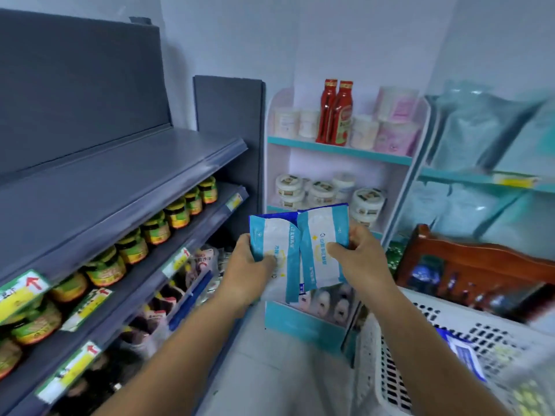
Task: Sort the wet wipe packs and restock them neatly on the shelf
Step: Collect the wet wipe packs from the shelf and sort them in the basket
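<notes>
Two bare forearms, no sleeves in view; hands [303, 265] without gloves, rings or watch.

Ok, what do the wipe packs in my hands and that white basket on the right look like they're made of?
The wipe packs, held by the left hand and right hand, look like soft glossy plastic film: they crease and catch light. The white basket looks like rigid moulded plastic, with slotted walls, though it is blurred.

Pale walls [330, 40]; grey shelving [120, 175] left; small white-teal rack [339, 151] ahead; light floor [270, 370].
</notes>
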`<state>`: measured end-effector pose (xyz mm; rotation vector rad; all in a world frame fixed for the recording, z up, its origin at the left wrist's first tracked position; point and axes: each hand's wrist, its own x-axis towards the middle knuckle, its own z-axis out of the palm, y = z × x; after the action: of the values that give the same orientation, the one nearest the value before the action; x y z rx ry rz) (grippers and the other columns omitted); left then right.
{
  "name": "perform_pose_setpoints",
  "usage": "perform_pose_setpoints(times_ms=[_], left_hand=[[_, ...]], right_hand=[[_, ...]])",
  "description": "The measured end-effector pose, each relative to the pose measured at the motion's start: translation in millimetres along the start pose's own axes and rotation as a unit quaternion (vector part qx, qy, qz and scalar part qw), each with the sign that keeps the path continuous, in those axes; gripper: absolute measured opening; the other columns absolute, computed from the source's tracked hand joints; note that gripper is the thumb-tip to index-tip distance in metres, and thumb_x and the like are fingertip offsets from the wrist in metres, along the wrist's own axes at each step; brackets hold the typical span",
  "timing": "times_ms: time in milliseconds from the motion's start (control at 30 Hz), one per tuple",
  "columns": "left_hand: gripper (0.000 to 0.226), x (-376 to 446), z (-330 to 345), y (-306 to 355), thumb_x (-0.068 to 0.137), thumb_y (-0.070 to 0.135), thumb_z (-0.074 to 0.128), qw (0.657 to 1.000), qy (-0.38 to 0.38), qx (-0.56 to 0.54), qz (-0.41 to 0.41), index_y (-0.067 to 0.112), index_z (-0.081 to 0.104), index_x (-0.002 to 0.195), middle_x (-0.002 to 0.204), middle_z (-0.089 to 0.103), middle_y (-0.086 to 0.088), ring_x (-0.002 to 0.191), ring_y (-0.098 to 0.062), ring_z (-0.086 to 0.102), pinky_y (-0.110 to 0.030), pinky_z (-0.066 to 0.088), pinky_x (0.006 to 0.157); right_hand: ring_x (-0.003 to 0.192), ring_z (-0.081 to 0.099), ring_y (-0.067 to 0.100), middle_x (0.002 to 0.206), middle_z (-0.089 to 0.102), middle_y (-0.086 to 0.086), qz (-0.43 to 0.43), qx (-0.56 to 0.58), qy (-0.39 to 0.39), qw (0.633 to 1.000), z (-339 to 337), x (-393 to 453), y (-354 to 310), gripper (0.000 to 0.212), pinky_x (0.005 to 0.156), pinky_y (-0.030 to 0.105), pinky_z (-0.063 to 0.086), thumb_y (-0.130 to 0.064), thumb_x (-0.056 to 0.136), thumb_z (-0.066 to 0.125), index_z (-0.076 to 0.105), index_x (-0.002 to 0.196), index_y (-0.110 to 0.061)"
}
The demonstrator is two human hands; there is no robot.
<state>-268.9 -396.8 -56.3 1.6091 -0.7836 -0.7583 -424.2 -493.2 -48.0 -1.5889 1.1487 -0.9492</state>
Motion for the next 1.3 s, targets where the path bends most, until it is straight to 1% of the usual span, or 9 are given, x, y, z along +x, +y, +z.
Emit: perform_pose_setpoints(times_ms=[133,367,500,700,833,933,1100,1233,1300], left_hand=[[0.028,6.0,79.7,-17.6,0.091,0.006,0.055,0.998,-0.053,0.017,-0.021,0.026,0.047,0.109,0.102,0.063,0.004,0.089,-0.013,0.062,-0.028,0.052,0.068],[0.028,8.2,241.0,-56.2,0.091,0.005,0.057,0.985,-0.135,0.044,-0.102,0.030,0.046,0.099,0.102,0.061,0.001,0.095,-0.021,0.060,-0.038,0.052,0.078],[0.029,2.4,330.6,-78.0,0.091,0.002,0.056,0.976,-0.162,0.059,-0.131,0.021,0.044,0.110,0.095,0.061,0.004,0.083,-0.011,0.059,-0.029,0.050,0.071],[0.029,-3.0,433.2,-132.2,0.091,0.009,0.057,0.963,-0.168,0.107,-0.181,0.019,0.046,0.116,0.106,0.061,-0.003,0.091,-0.017,0.060,-0.036,0.052,0.085],[0.026,-5.6,478.8,-168.8,0.095,0.006,0.049,0.948,-0.189,0.133,-0.220,0.012,0.042,0.119,0.104,0.057,-0.008,0.077,-0.012,0.053,-0.021,0.048,0.063],[0.025,-1.4,501.5,-197.2,0.097,0.008,0.045,0.935,-0.200,0.137,-0.260,0.010,0.040,0.122,0.093,0.053,-0.002,0.072,-0.009,0.052,-0.016,0.043,0.049],[0.030,14.1,519.6,-242.2,0.097,0.009,0.045,0.919,-0.225,0.157,-0.284,0.019,0.040,0.125,0.096,0.057,0.001,0.076,-0.008,0.056,-0.016,0.043,0.054],[0.040,17.1,527.5,-279.1,0.093,0.005,0.047,0.901,-0.251,0.173,-0.310,0.015,0.039,0.131,0.116,0.055,-0.012,0.096,-0.023,0.060,-0.036,0.055,0.075],[0.050,14.7,530.2,-291.0,0.092,0.005,0.050,0.891,-0.244,0.220,-0.313,0.012,0.032,0.138,0.129,0.044,-0.014,0.108,-0.025,0.053,-0.033,0.049,0.085]], right_hand=[[0.096,0.062,0.015,0.107,0.064,-0.003,0.043,-0.017,0.046,0.998,-63.3,3.1,44.0,0.030,0.084,0.035,0.052,-0.007,0.086,0.063,0.054,0.111,-0.020],[0.090,0.063,0.018,0.103,0.065,0.000,0.130,-0.054,0.089,0.986,-188.0,19.2,141.8,0.029,0.079,0.040,0.053,-0.009,0.087,0.063,0.054,0.111,-0.020],[0.087,0.060,0.020,0.102,0.063,0.002,0.179,-0.083,0.086,0.976,-253.5,32.9,201.9,0.028,0.068,0.032,0.046,-0.009,0.089,0.060,0.054,0.116,-0.015],[0.082,0.060,0.021,0.097,0.063,0.004,0.264,-0.102,0.077,0.956,-318.2,44.4,286.9,0.018,0.072,0.036,0.052,-0.009,0.089,0.059,0.053,0.104,-0.017],[0.071,0.056,0.019,0.086,0.060,0.003,0.309,-0.128,0.073,0.939,-337.8,44.6,338.3,0.016,0.055,0.027,0.043,-0.009,0.089,0.057,0.052,0.103,-0.015],[0.073,0.059,0.023,0.085,0.061,0.005,0.335,-0.134,0.077,0.930,-341.3,48.1,373.4,0.018,0.061,0.034,0.049,-0.009,0.088,0.057,0.053,0.105,-0.013],[0.060,0.051,0.015,0.079,0.058,0.000,0.347,-0.102,0.070,0.930,-339.0,54.8,420.3,0.018,0.051,0.026,0.040,-0.008,0.090,0.054,0.050,0.105,-0.018],[0.063,0.050,0.016,0.078,0.057,0.002,0.376,-0.105,0.029,0.920,-328.9,52.8,458.5,0.017,0.053,0.026,0.041,-0.004,0.091,0.051,0.050,0.101,-0.017],[0.063,0.050,0.016,0.080,0.057,0.005,0.399,-0.116,-0.005,0.909,-318.8,46.0,475.7,0.015,0.053,0.025,0.040,-0.001,0.090,0.049,0.052,0.098,-0.013]])
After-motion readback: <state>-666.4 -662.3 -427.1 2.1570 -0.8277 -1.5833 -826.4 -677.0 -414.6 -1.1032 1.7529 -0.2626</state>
